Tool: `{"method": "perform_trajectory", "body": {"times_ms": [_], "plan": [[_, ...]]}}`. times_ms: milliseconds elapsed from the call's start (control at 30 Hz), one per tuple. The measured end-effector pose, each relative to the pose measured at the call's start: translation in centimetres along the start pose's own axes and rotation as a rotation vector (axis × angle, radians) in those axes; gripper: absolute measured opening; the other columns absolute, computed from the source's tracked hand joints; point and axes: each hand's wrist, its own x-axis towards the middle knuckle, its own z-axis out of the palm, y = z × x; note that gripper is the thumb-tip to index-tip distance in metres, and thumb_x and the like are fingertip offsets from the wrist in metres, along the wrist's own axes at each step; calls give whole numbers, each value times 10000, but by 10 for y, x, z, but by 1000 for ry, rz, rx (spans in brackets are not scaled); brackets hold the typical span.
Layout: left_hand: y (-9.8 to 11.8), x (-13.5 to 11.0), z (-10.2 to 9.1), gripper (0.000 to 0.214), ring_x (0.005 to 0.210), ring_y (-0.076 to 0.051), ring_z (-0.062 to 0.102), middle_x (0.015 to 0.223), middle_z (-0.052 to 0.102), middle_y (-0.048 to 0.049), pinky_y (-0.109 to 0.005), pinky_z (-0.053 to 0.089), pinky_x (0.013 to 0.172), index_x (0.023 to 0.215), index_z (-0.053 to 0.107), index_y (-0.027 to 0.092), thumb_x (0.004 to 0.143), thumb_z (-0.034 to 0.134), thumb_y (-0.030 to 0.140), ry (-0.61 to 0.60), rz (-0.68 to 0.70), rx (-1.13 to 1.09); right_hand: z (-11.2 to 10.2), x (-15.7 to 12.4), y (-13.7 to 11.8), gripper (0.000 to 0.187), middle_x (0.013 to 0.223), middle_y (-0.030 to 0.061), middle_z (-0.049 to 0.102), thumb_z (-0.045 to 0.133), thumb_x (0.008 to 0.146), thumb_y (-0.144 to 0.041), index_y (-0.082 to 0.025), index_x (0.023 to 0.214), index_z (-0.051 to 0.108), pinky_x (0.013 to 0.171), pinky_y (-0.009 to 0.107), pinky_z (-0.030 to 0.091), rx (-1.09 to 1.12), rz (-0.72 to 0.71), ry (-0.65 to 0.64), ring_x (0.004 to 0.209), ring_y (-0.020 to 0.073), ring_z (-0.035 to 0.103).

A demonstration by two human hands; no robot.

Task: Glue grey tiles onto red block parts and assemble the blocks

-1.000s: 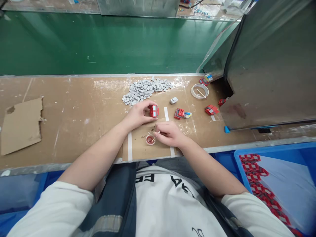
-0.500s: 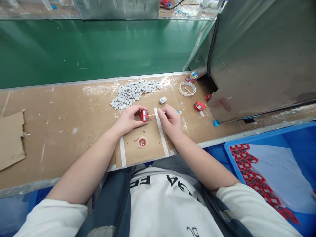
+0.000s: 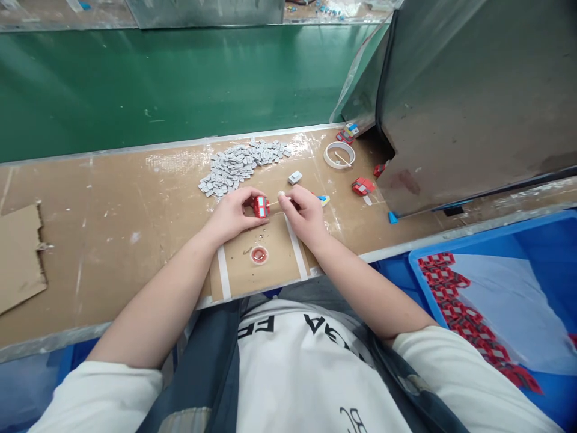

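Observation:
My left hand (image 3: pixel 232 218) is closed round a small red toy car (image 3: pixel 261 207) with pale window panels, gripping it between thumb and fingers. From the right, my right hand (image 3: pixel 305 218) pinches a thin wooden stick (image 3: pixel 274 204), whose far end meets the side of the car. Whether the tip touches or only overlaps it in view, I cannot tell. Below both hands, a small round dish (image 3: pixel 259 255) of reddish liquid rests on a taped cardboard piece (image 3: pixel 238 278). A small white block (image 3: pixel 294 177) lies just beyond my right hand.
A heap of small grey pieces (image 3: pixel 234 168) lies behind my left hand. To the right are a tape roll (image 3: pixel 326 157), another red toy car (image 3: pixel 363 186) and a large metal panel (image 3: pixel 469 102). A blue bin (image 3: pixel 417 270) holds rows of red parts. Torn cardboard (image 3: pixel 20 258) lies left.
The whole view has shifted slightly. My right hand has come a little closer to the toy car, so less of the stick shows. My left hand keeps its grip on the car.

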Motion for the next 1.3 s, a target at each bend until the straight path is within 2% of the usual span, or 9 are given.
{"method": "perform_trajectory", "body": {"times_ms": [267, 433, 533, 633, 767, 833, 967, 1100, 1300], "plan": [[-1, 1, -1, 499, 851, -191, 693, 981, 758, -20, -333, 589, 848, 1111, 713, 207, 702, 920, 401, 5, -7, -37, -11, -6, -8, 535, 687, -2, 464, 458, 1096, -637, -240, 738, 466, 687, 350, 392, 44, -18, 55, 666, 177, 461], [-3, 1, -1, 517, 910, -205, 719, 1021, 756, -30, -338, 598, 860, 1140, 684, 206, 712, 906, 394, 21, -13, -126, -12, -16, -16, 489, 688, 0, 506, 437, 1126, -524, -229, 743, 505, 636, 313, 362, 128, -250, -496, 631, 154, 478], [-5, 2, -2, 521, 926, -207, 725, 1044, 751, -29, -336, 602, 854, 1149, 681, 208, 716, 904, 394, 53, -10, -132, -8, -20, -20, 467, 719, 2, 540, 490, 1116, -481, -217, 732, 521, 625, 311, 308, -65, -338, -645, 650, 148, 478], [-7, 3, -2, 533, 904, -201, 724, 1058, 753, -29, -332, 603, 835, 1171, 684, 209, 718, 898, 392, 86, -12, -138, -16, -16, -18, 449, 797, 21, 601, 513, 1101, -547, -208, 821, 609, 653, 307, 336, -188, -341, -569, 714, 161, 538], [-9, 3, -2, 539, 892, -194, 731, 1082, 759, -24, -320, 595, 819, 1197, 689, 228, 723, 896, 379, 121, -19, -155, -44, 12, 0, 348, 846, 39, 625, 536, 1103, -433, -199, 902, 698, 712, 313, 388, -392, -62, -211, 752, 179, 574], [-10, 3, -2, 529, 908, -196, 737, 1090, 761, -19, -319, 589, 826, 1203, 691, 239, 734, 892, 379, 131, -15, -163, -57, 35, 16, 245, 928, 61, 666, 604, 1058, -365, -198, 944, 743, 716, 324, 403, -491, 49, -128, 766, 189, 587], [-14, 3, -1, 507, 950, -213, 746, 1100, 770, -22, -336, 585, 847, 1206, 691, 246, 760, 878, 397, 140, -6, -145, -63, 86, 48, 180, 1064, 103, 726, 648, 982, -265, -185, 1006, 808, 803, 355, 478, -580, 108, -205, 853, 224, 645], [-17, 3, -1, 529, 954, -222, 750, 1094, 773, -30, -343, 597, 839, 1221, 687, 245, 755, 879, 407, 143, -5, -153, -47, 130, 65, 217, 1123, 123, 780, 645, 952, -186, -161, 1053, 836, 921, 369, 521, -603, 177, -335, 963, 248, 692], [-17, 3, -2, 539, 941, -224, 752, 1088, 783, -32, -361, 606, 854, 1218, 678, 250, 747, 883, 413, 149, -11, -190, -21, 155, 73, 138, 1029, 131, 818, 715, 924, -171, -137, 977, 837, 901, 353, 535, -613, 266, -423, 910, 242, 704]]}}
